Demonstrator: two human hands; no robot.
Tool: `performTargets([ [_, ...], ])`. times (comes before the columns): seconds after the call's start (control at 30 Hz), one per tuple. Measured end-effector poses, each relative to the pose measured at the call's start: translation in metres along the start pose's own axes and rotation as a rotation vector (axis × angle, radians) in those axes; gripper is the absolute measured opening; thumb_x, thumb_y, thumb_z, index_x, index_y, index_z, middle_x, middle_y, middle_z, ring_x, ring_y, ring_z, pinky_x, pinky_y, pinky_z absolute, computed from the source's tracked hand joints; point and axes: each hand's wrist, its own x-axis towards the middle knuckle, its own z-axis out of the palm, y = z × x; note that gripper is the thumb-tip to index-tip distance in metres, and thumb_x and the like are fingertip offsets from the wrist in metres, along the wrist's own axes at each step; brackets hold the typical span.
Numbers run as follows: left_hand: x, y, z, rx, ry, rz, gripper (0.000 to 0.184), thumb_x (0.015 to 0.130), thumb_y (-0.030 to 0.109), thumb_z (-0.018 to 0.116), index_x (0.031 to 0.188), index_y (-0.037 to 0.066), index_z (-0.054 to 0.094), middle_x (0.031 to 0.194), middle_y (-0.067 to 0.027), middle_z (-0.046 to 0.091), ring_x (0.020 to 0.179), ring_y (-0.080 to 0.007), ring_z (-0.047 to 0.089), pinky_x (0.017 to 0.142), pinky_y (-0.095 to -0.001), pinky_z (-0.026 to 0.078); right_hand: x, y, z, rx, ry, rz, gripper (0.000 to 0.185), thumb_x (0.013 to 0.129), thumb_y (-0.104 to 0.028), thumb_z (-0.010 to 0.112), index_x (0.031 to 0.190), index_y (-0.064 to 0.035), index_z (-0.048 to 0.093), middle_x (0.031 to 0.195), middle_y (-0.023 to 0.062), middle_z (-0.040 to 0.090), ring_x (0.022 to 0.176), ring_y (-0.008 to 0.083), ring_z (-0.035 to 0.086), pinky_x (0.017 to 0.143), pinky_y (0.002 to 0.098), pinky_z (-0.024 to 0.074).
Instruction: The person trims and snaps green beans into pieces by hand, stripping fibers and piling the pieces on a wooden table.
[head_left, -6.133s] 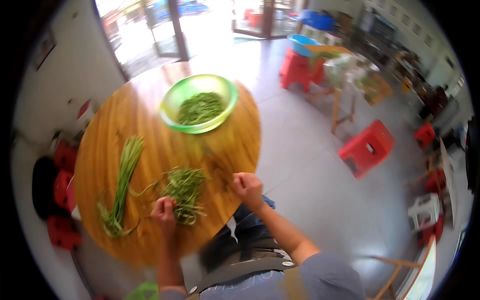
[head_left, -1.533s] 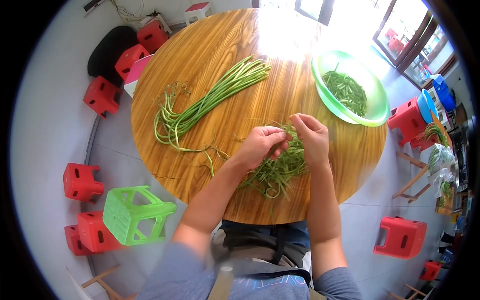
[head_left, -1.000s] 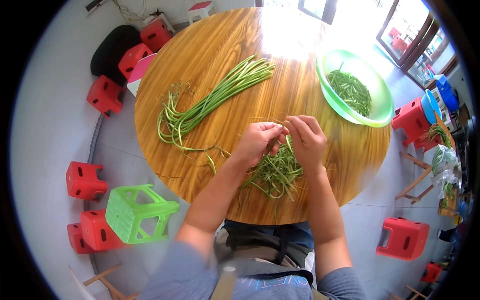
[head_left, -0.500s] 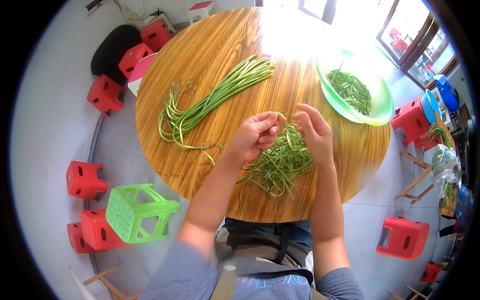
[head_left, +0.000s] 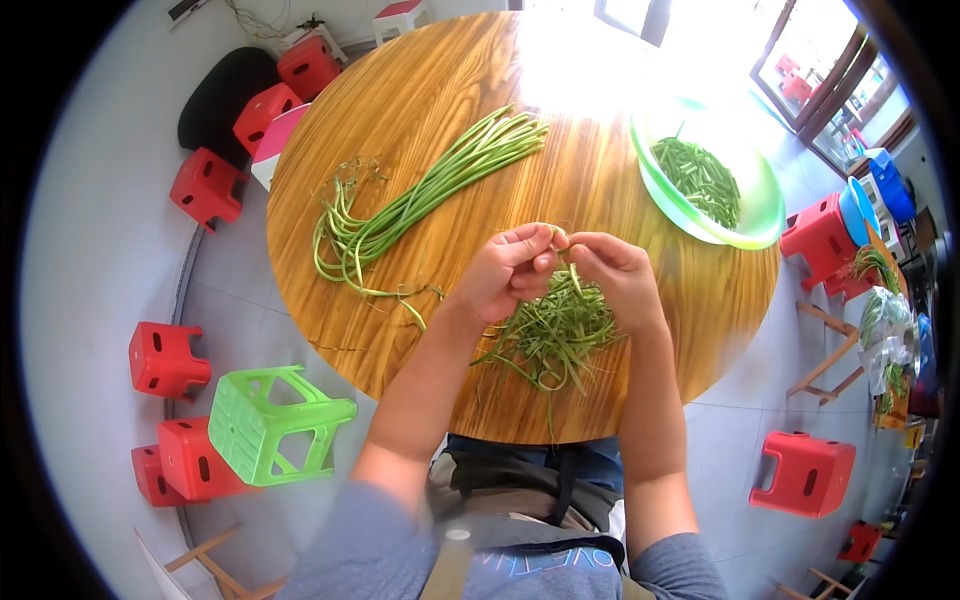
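Note:
Above a tangled heap of green trimmings (head_left: 560, 335), my left hand (head_left: 512, 265) pinches a thin, pale-green garlic scape (head_left: 556, 233) between thumb and finger. Close beside it on the right, my right hand (head_left: 618, 278) is closed in a pinch, its fingertips at the same scape; what exactly lies between them is mostly hidden. Farther left on the table, a bundle of long garlic scapes (head_left: 430, 195) lies slanted, with curled thin tips at its lower left end. Cut green pieces (head_left: 697, 182) rest in a light green basin (head_left: 765, 225) on the far right.
The round wooden table (head_left: 340, 110) reaches right up to my body. A green stool (head_left: 245, 425) stands to the lower left, near several red stools (head_left: 168, 360). Another red stool (head_left: 803, 475) is at the lower right. Bright light glares across the table's far edge.
My right hand has come down and left, its raised fingers closing to a pinch at my left fingertips. My left hand stays nearly in place, still pinching.

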Motion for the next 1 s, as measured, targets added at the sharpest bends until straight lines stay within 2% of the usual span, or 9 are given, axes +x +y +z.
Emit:
performTargets([
  [0.27,0.005,-0.004,-0.009,-0.135,0.058,0.070,0.021,0.095,0.021,0.046,0.095,0.004,0.057,0.068,0.0030,0.048,0.046,-0.0025,0.032,0.039,-0.0160,0.024,0.000,-0.006,-0.026,0.050,0.265,-0.056,0.012,0.084,-0.009,0.062,0.089,0.0014,0.066,0.067,-0.0023,0.055,0.056,0.0015,0.042,0.049,0.0174,0.0302],
  [0.33,0.005,-0.003,-0.001,-0.083,0.190,0.100,0.022,0.095,0.022,0.046,0.096,0.004,0.057,0.069,0.0028,0.049,0.046,-0.0026,0.032,0.039,-0.0159,0.024,0.002,-0.011,-0.033,0.293,0.346,-0.127,0.018,0.085,-0.004,0.059,0.100,0.0042,0.062,0.077,0.0030,0.060,0.060,0.0034,0.047,0.052,0.0169,0.0353],
  [0.43,0.007,-0.011,0.002,-0.019,0.113,-0.039,0.023,0.095,0.023,0.047,0.100,0.003,0.057,0.069,0.0023,0.050,0.046,-0.0027,0.032,0.040,-0.0158,0.025,0.010,-0.026,-0.020,0.637,0.686,-0.288,0.027,0.087,-0.003,0.056,0.113,0.0044,0.055,0.093,0.0107,0.064,0.067,0.0072,0.053,0.059,0.0171,0.0424],
  [0.53,0.008,-0.016,0.000,0.019,0.070,-0.078,0.025,0.094,0.023,0.047,0.102,0.001,0.057,0.068,0.0019,0.050,0.046,-0.0024,0.032,0.041,-0.0160,0.025,0.012,-0.002,-0.036,0.568,0.628,-0.172,0.026,0.087,-0.006,0.058,0.111,0.0024,0.057,0.094,0.0102,0.065,0.069,0.0070,0.054,0.060,0.0162,0.0421],
  [0.57,0.008,-0.015,0.001,0.027,0.062,-0.078,0.025,0.095,0.022,0.047,0.101,0.000,0.057,0.068,0.0018,0.050,0.046,-0.0023,0.032,0.041,-0.0162,0.026,0.007,0.003,-0.040,0.385,0.550,-0.030,0.026,0.087,-0.013,0.060,0.109,0.0007,0.059,0.094,0.0064,0.065,0.069,0.0059,0.052,0.061,0.0164,0.0416],
  [0.7,0.005,-0.009,0.004,0.047,0.032,-0.072,0.025,0.095,0.020,0.045,0.100,-0.001,0.056,0.069,0.0014,0.051,0.047,-0.0021,0.031,0.041,-0.0166,0.026,0.008,0.003,-0.008,0.168,0.277,0.099,0.029,0.087,-0.021,0.062,0.109,-0.0022,0.060,0.089,0.0008,0.063,0.072,0.0039,0.050,0.061,0.0187,0.0402],
  [0.8,0.003,-0.008,0.003,0.049,-0.011,-0.077,0.024,0.095,0.019,0.044,0.100,-0.001,0.056,0.070,0.0010,0.052,0.047,-0.0021,0.032,0.042,-0.0167,0.026,0.006,0.005,0.001,0.113,0.221,0.056,0.030,0.087,-0.019,0.062,0.111,-0.0023,0.059,0.089,0.0000,0.063,0.076,0.0037,0.051,0.062,0.0184,0.0402],
  [0.97,0.003,-0.010,0.005,0.024,0.058,-0.087,0.022,0.095,0.018,0.043,0.096,0.000,0.055,0.071,0.0008,0.053,0.049,-0.0022,0.035,0.043,-0.0168,0.028,0.004,0.001,0.001,-0.012,0.314,-0.120,0.007,0.083,-0.004,0.063,0.089,0.0005,0.064,0.079,-0.0004,0.062,0.073,0.0049,0.055,0.065,0.0181,0.0437],
  [1.0,0.005,-0.012,0.001,0.013,0.064,-0.081,0.022,0.096,0.018,0.043,0.095,0.000,0.055,0.071,0.0008,0.053,0.050,-0.0024,0.036,0.044,-0.0169,0.029,0.003,0.000,0.002,-0.016,0.239,-0.128,0.007,0.083,-0.004,0.063,0.088,0.0006,0.064,0.079,-0.0003,0.062,0.074,0.0051,0.055,0.065,0.0180,0.0436],
])
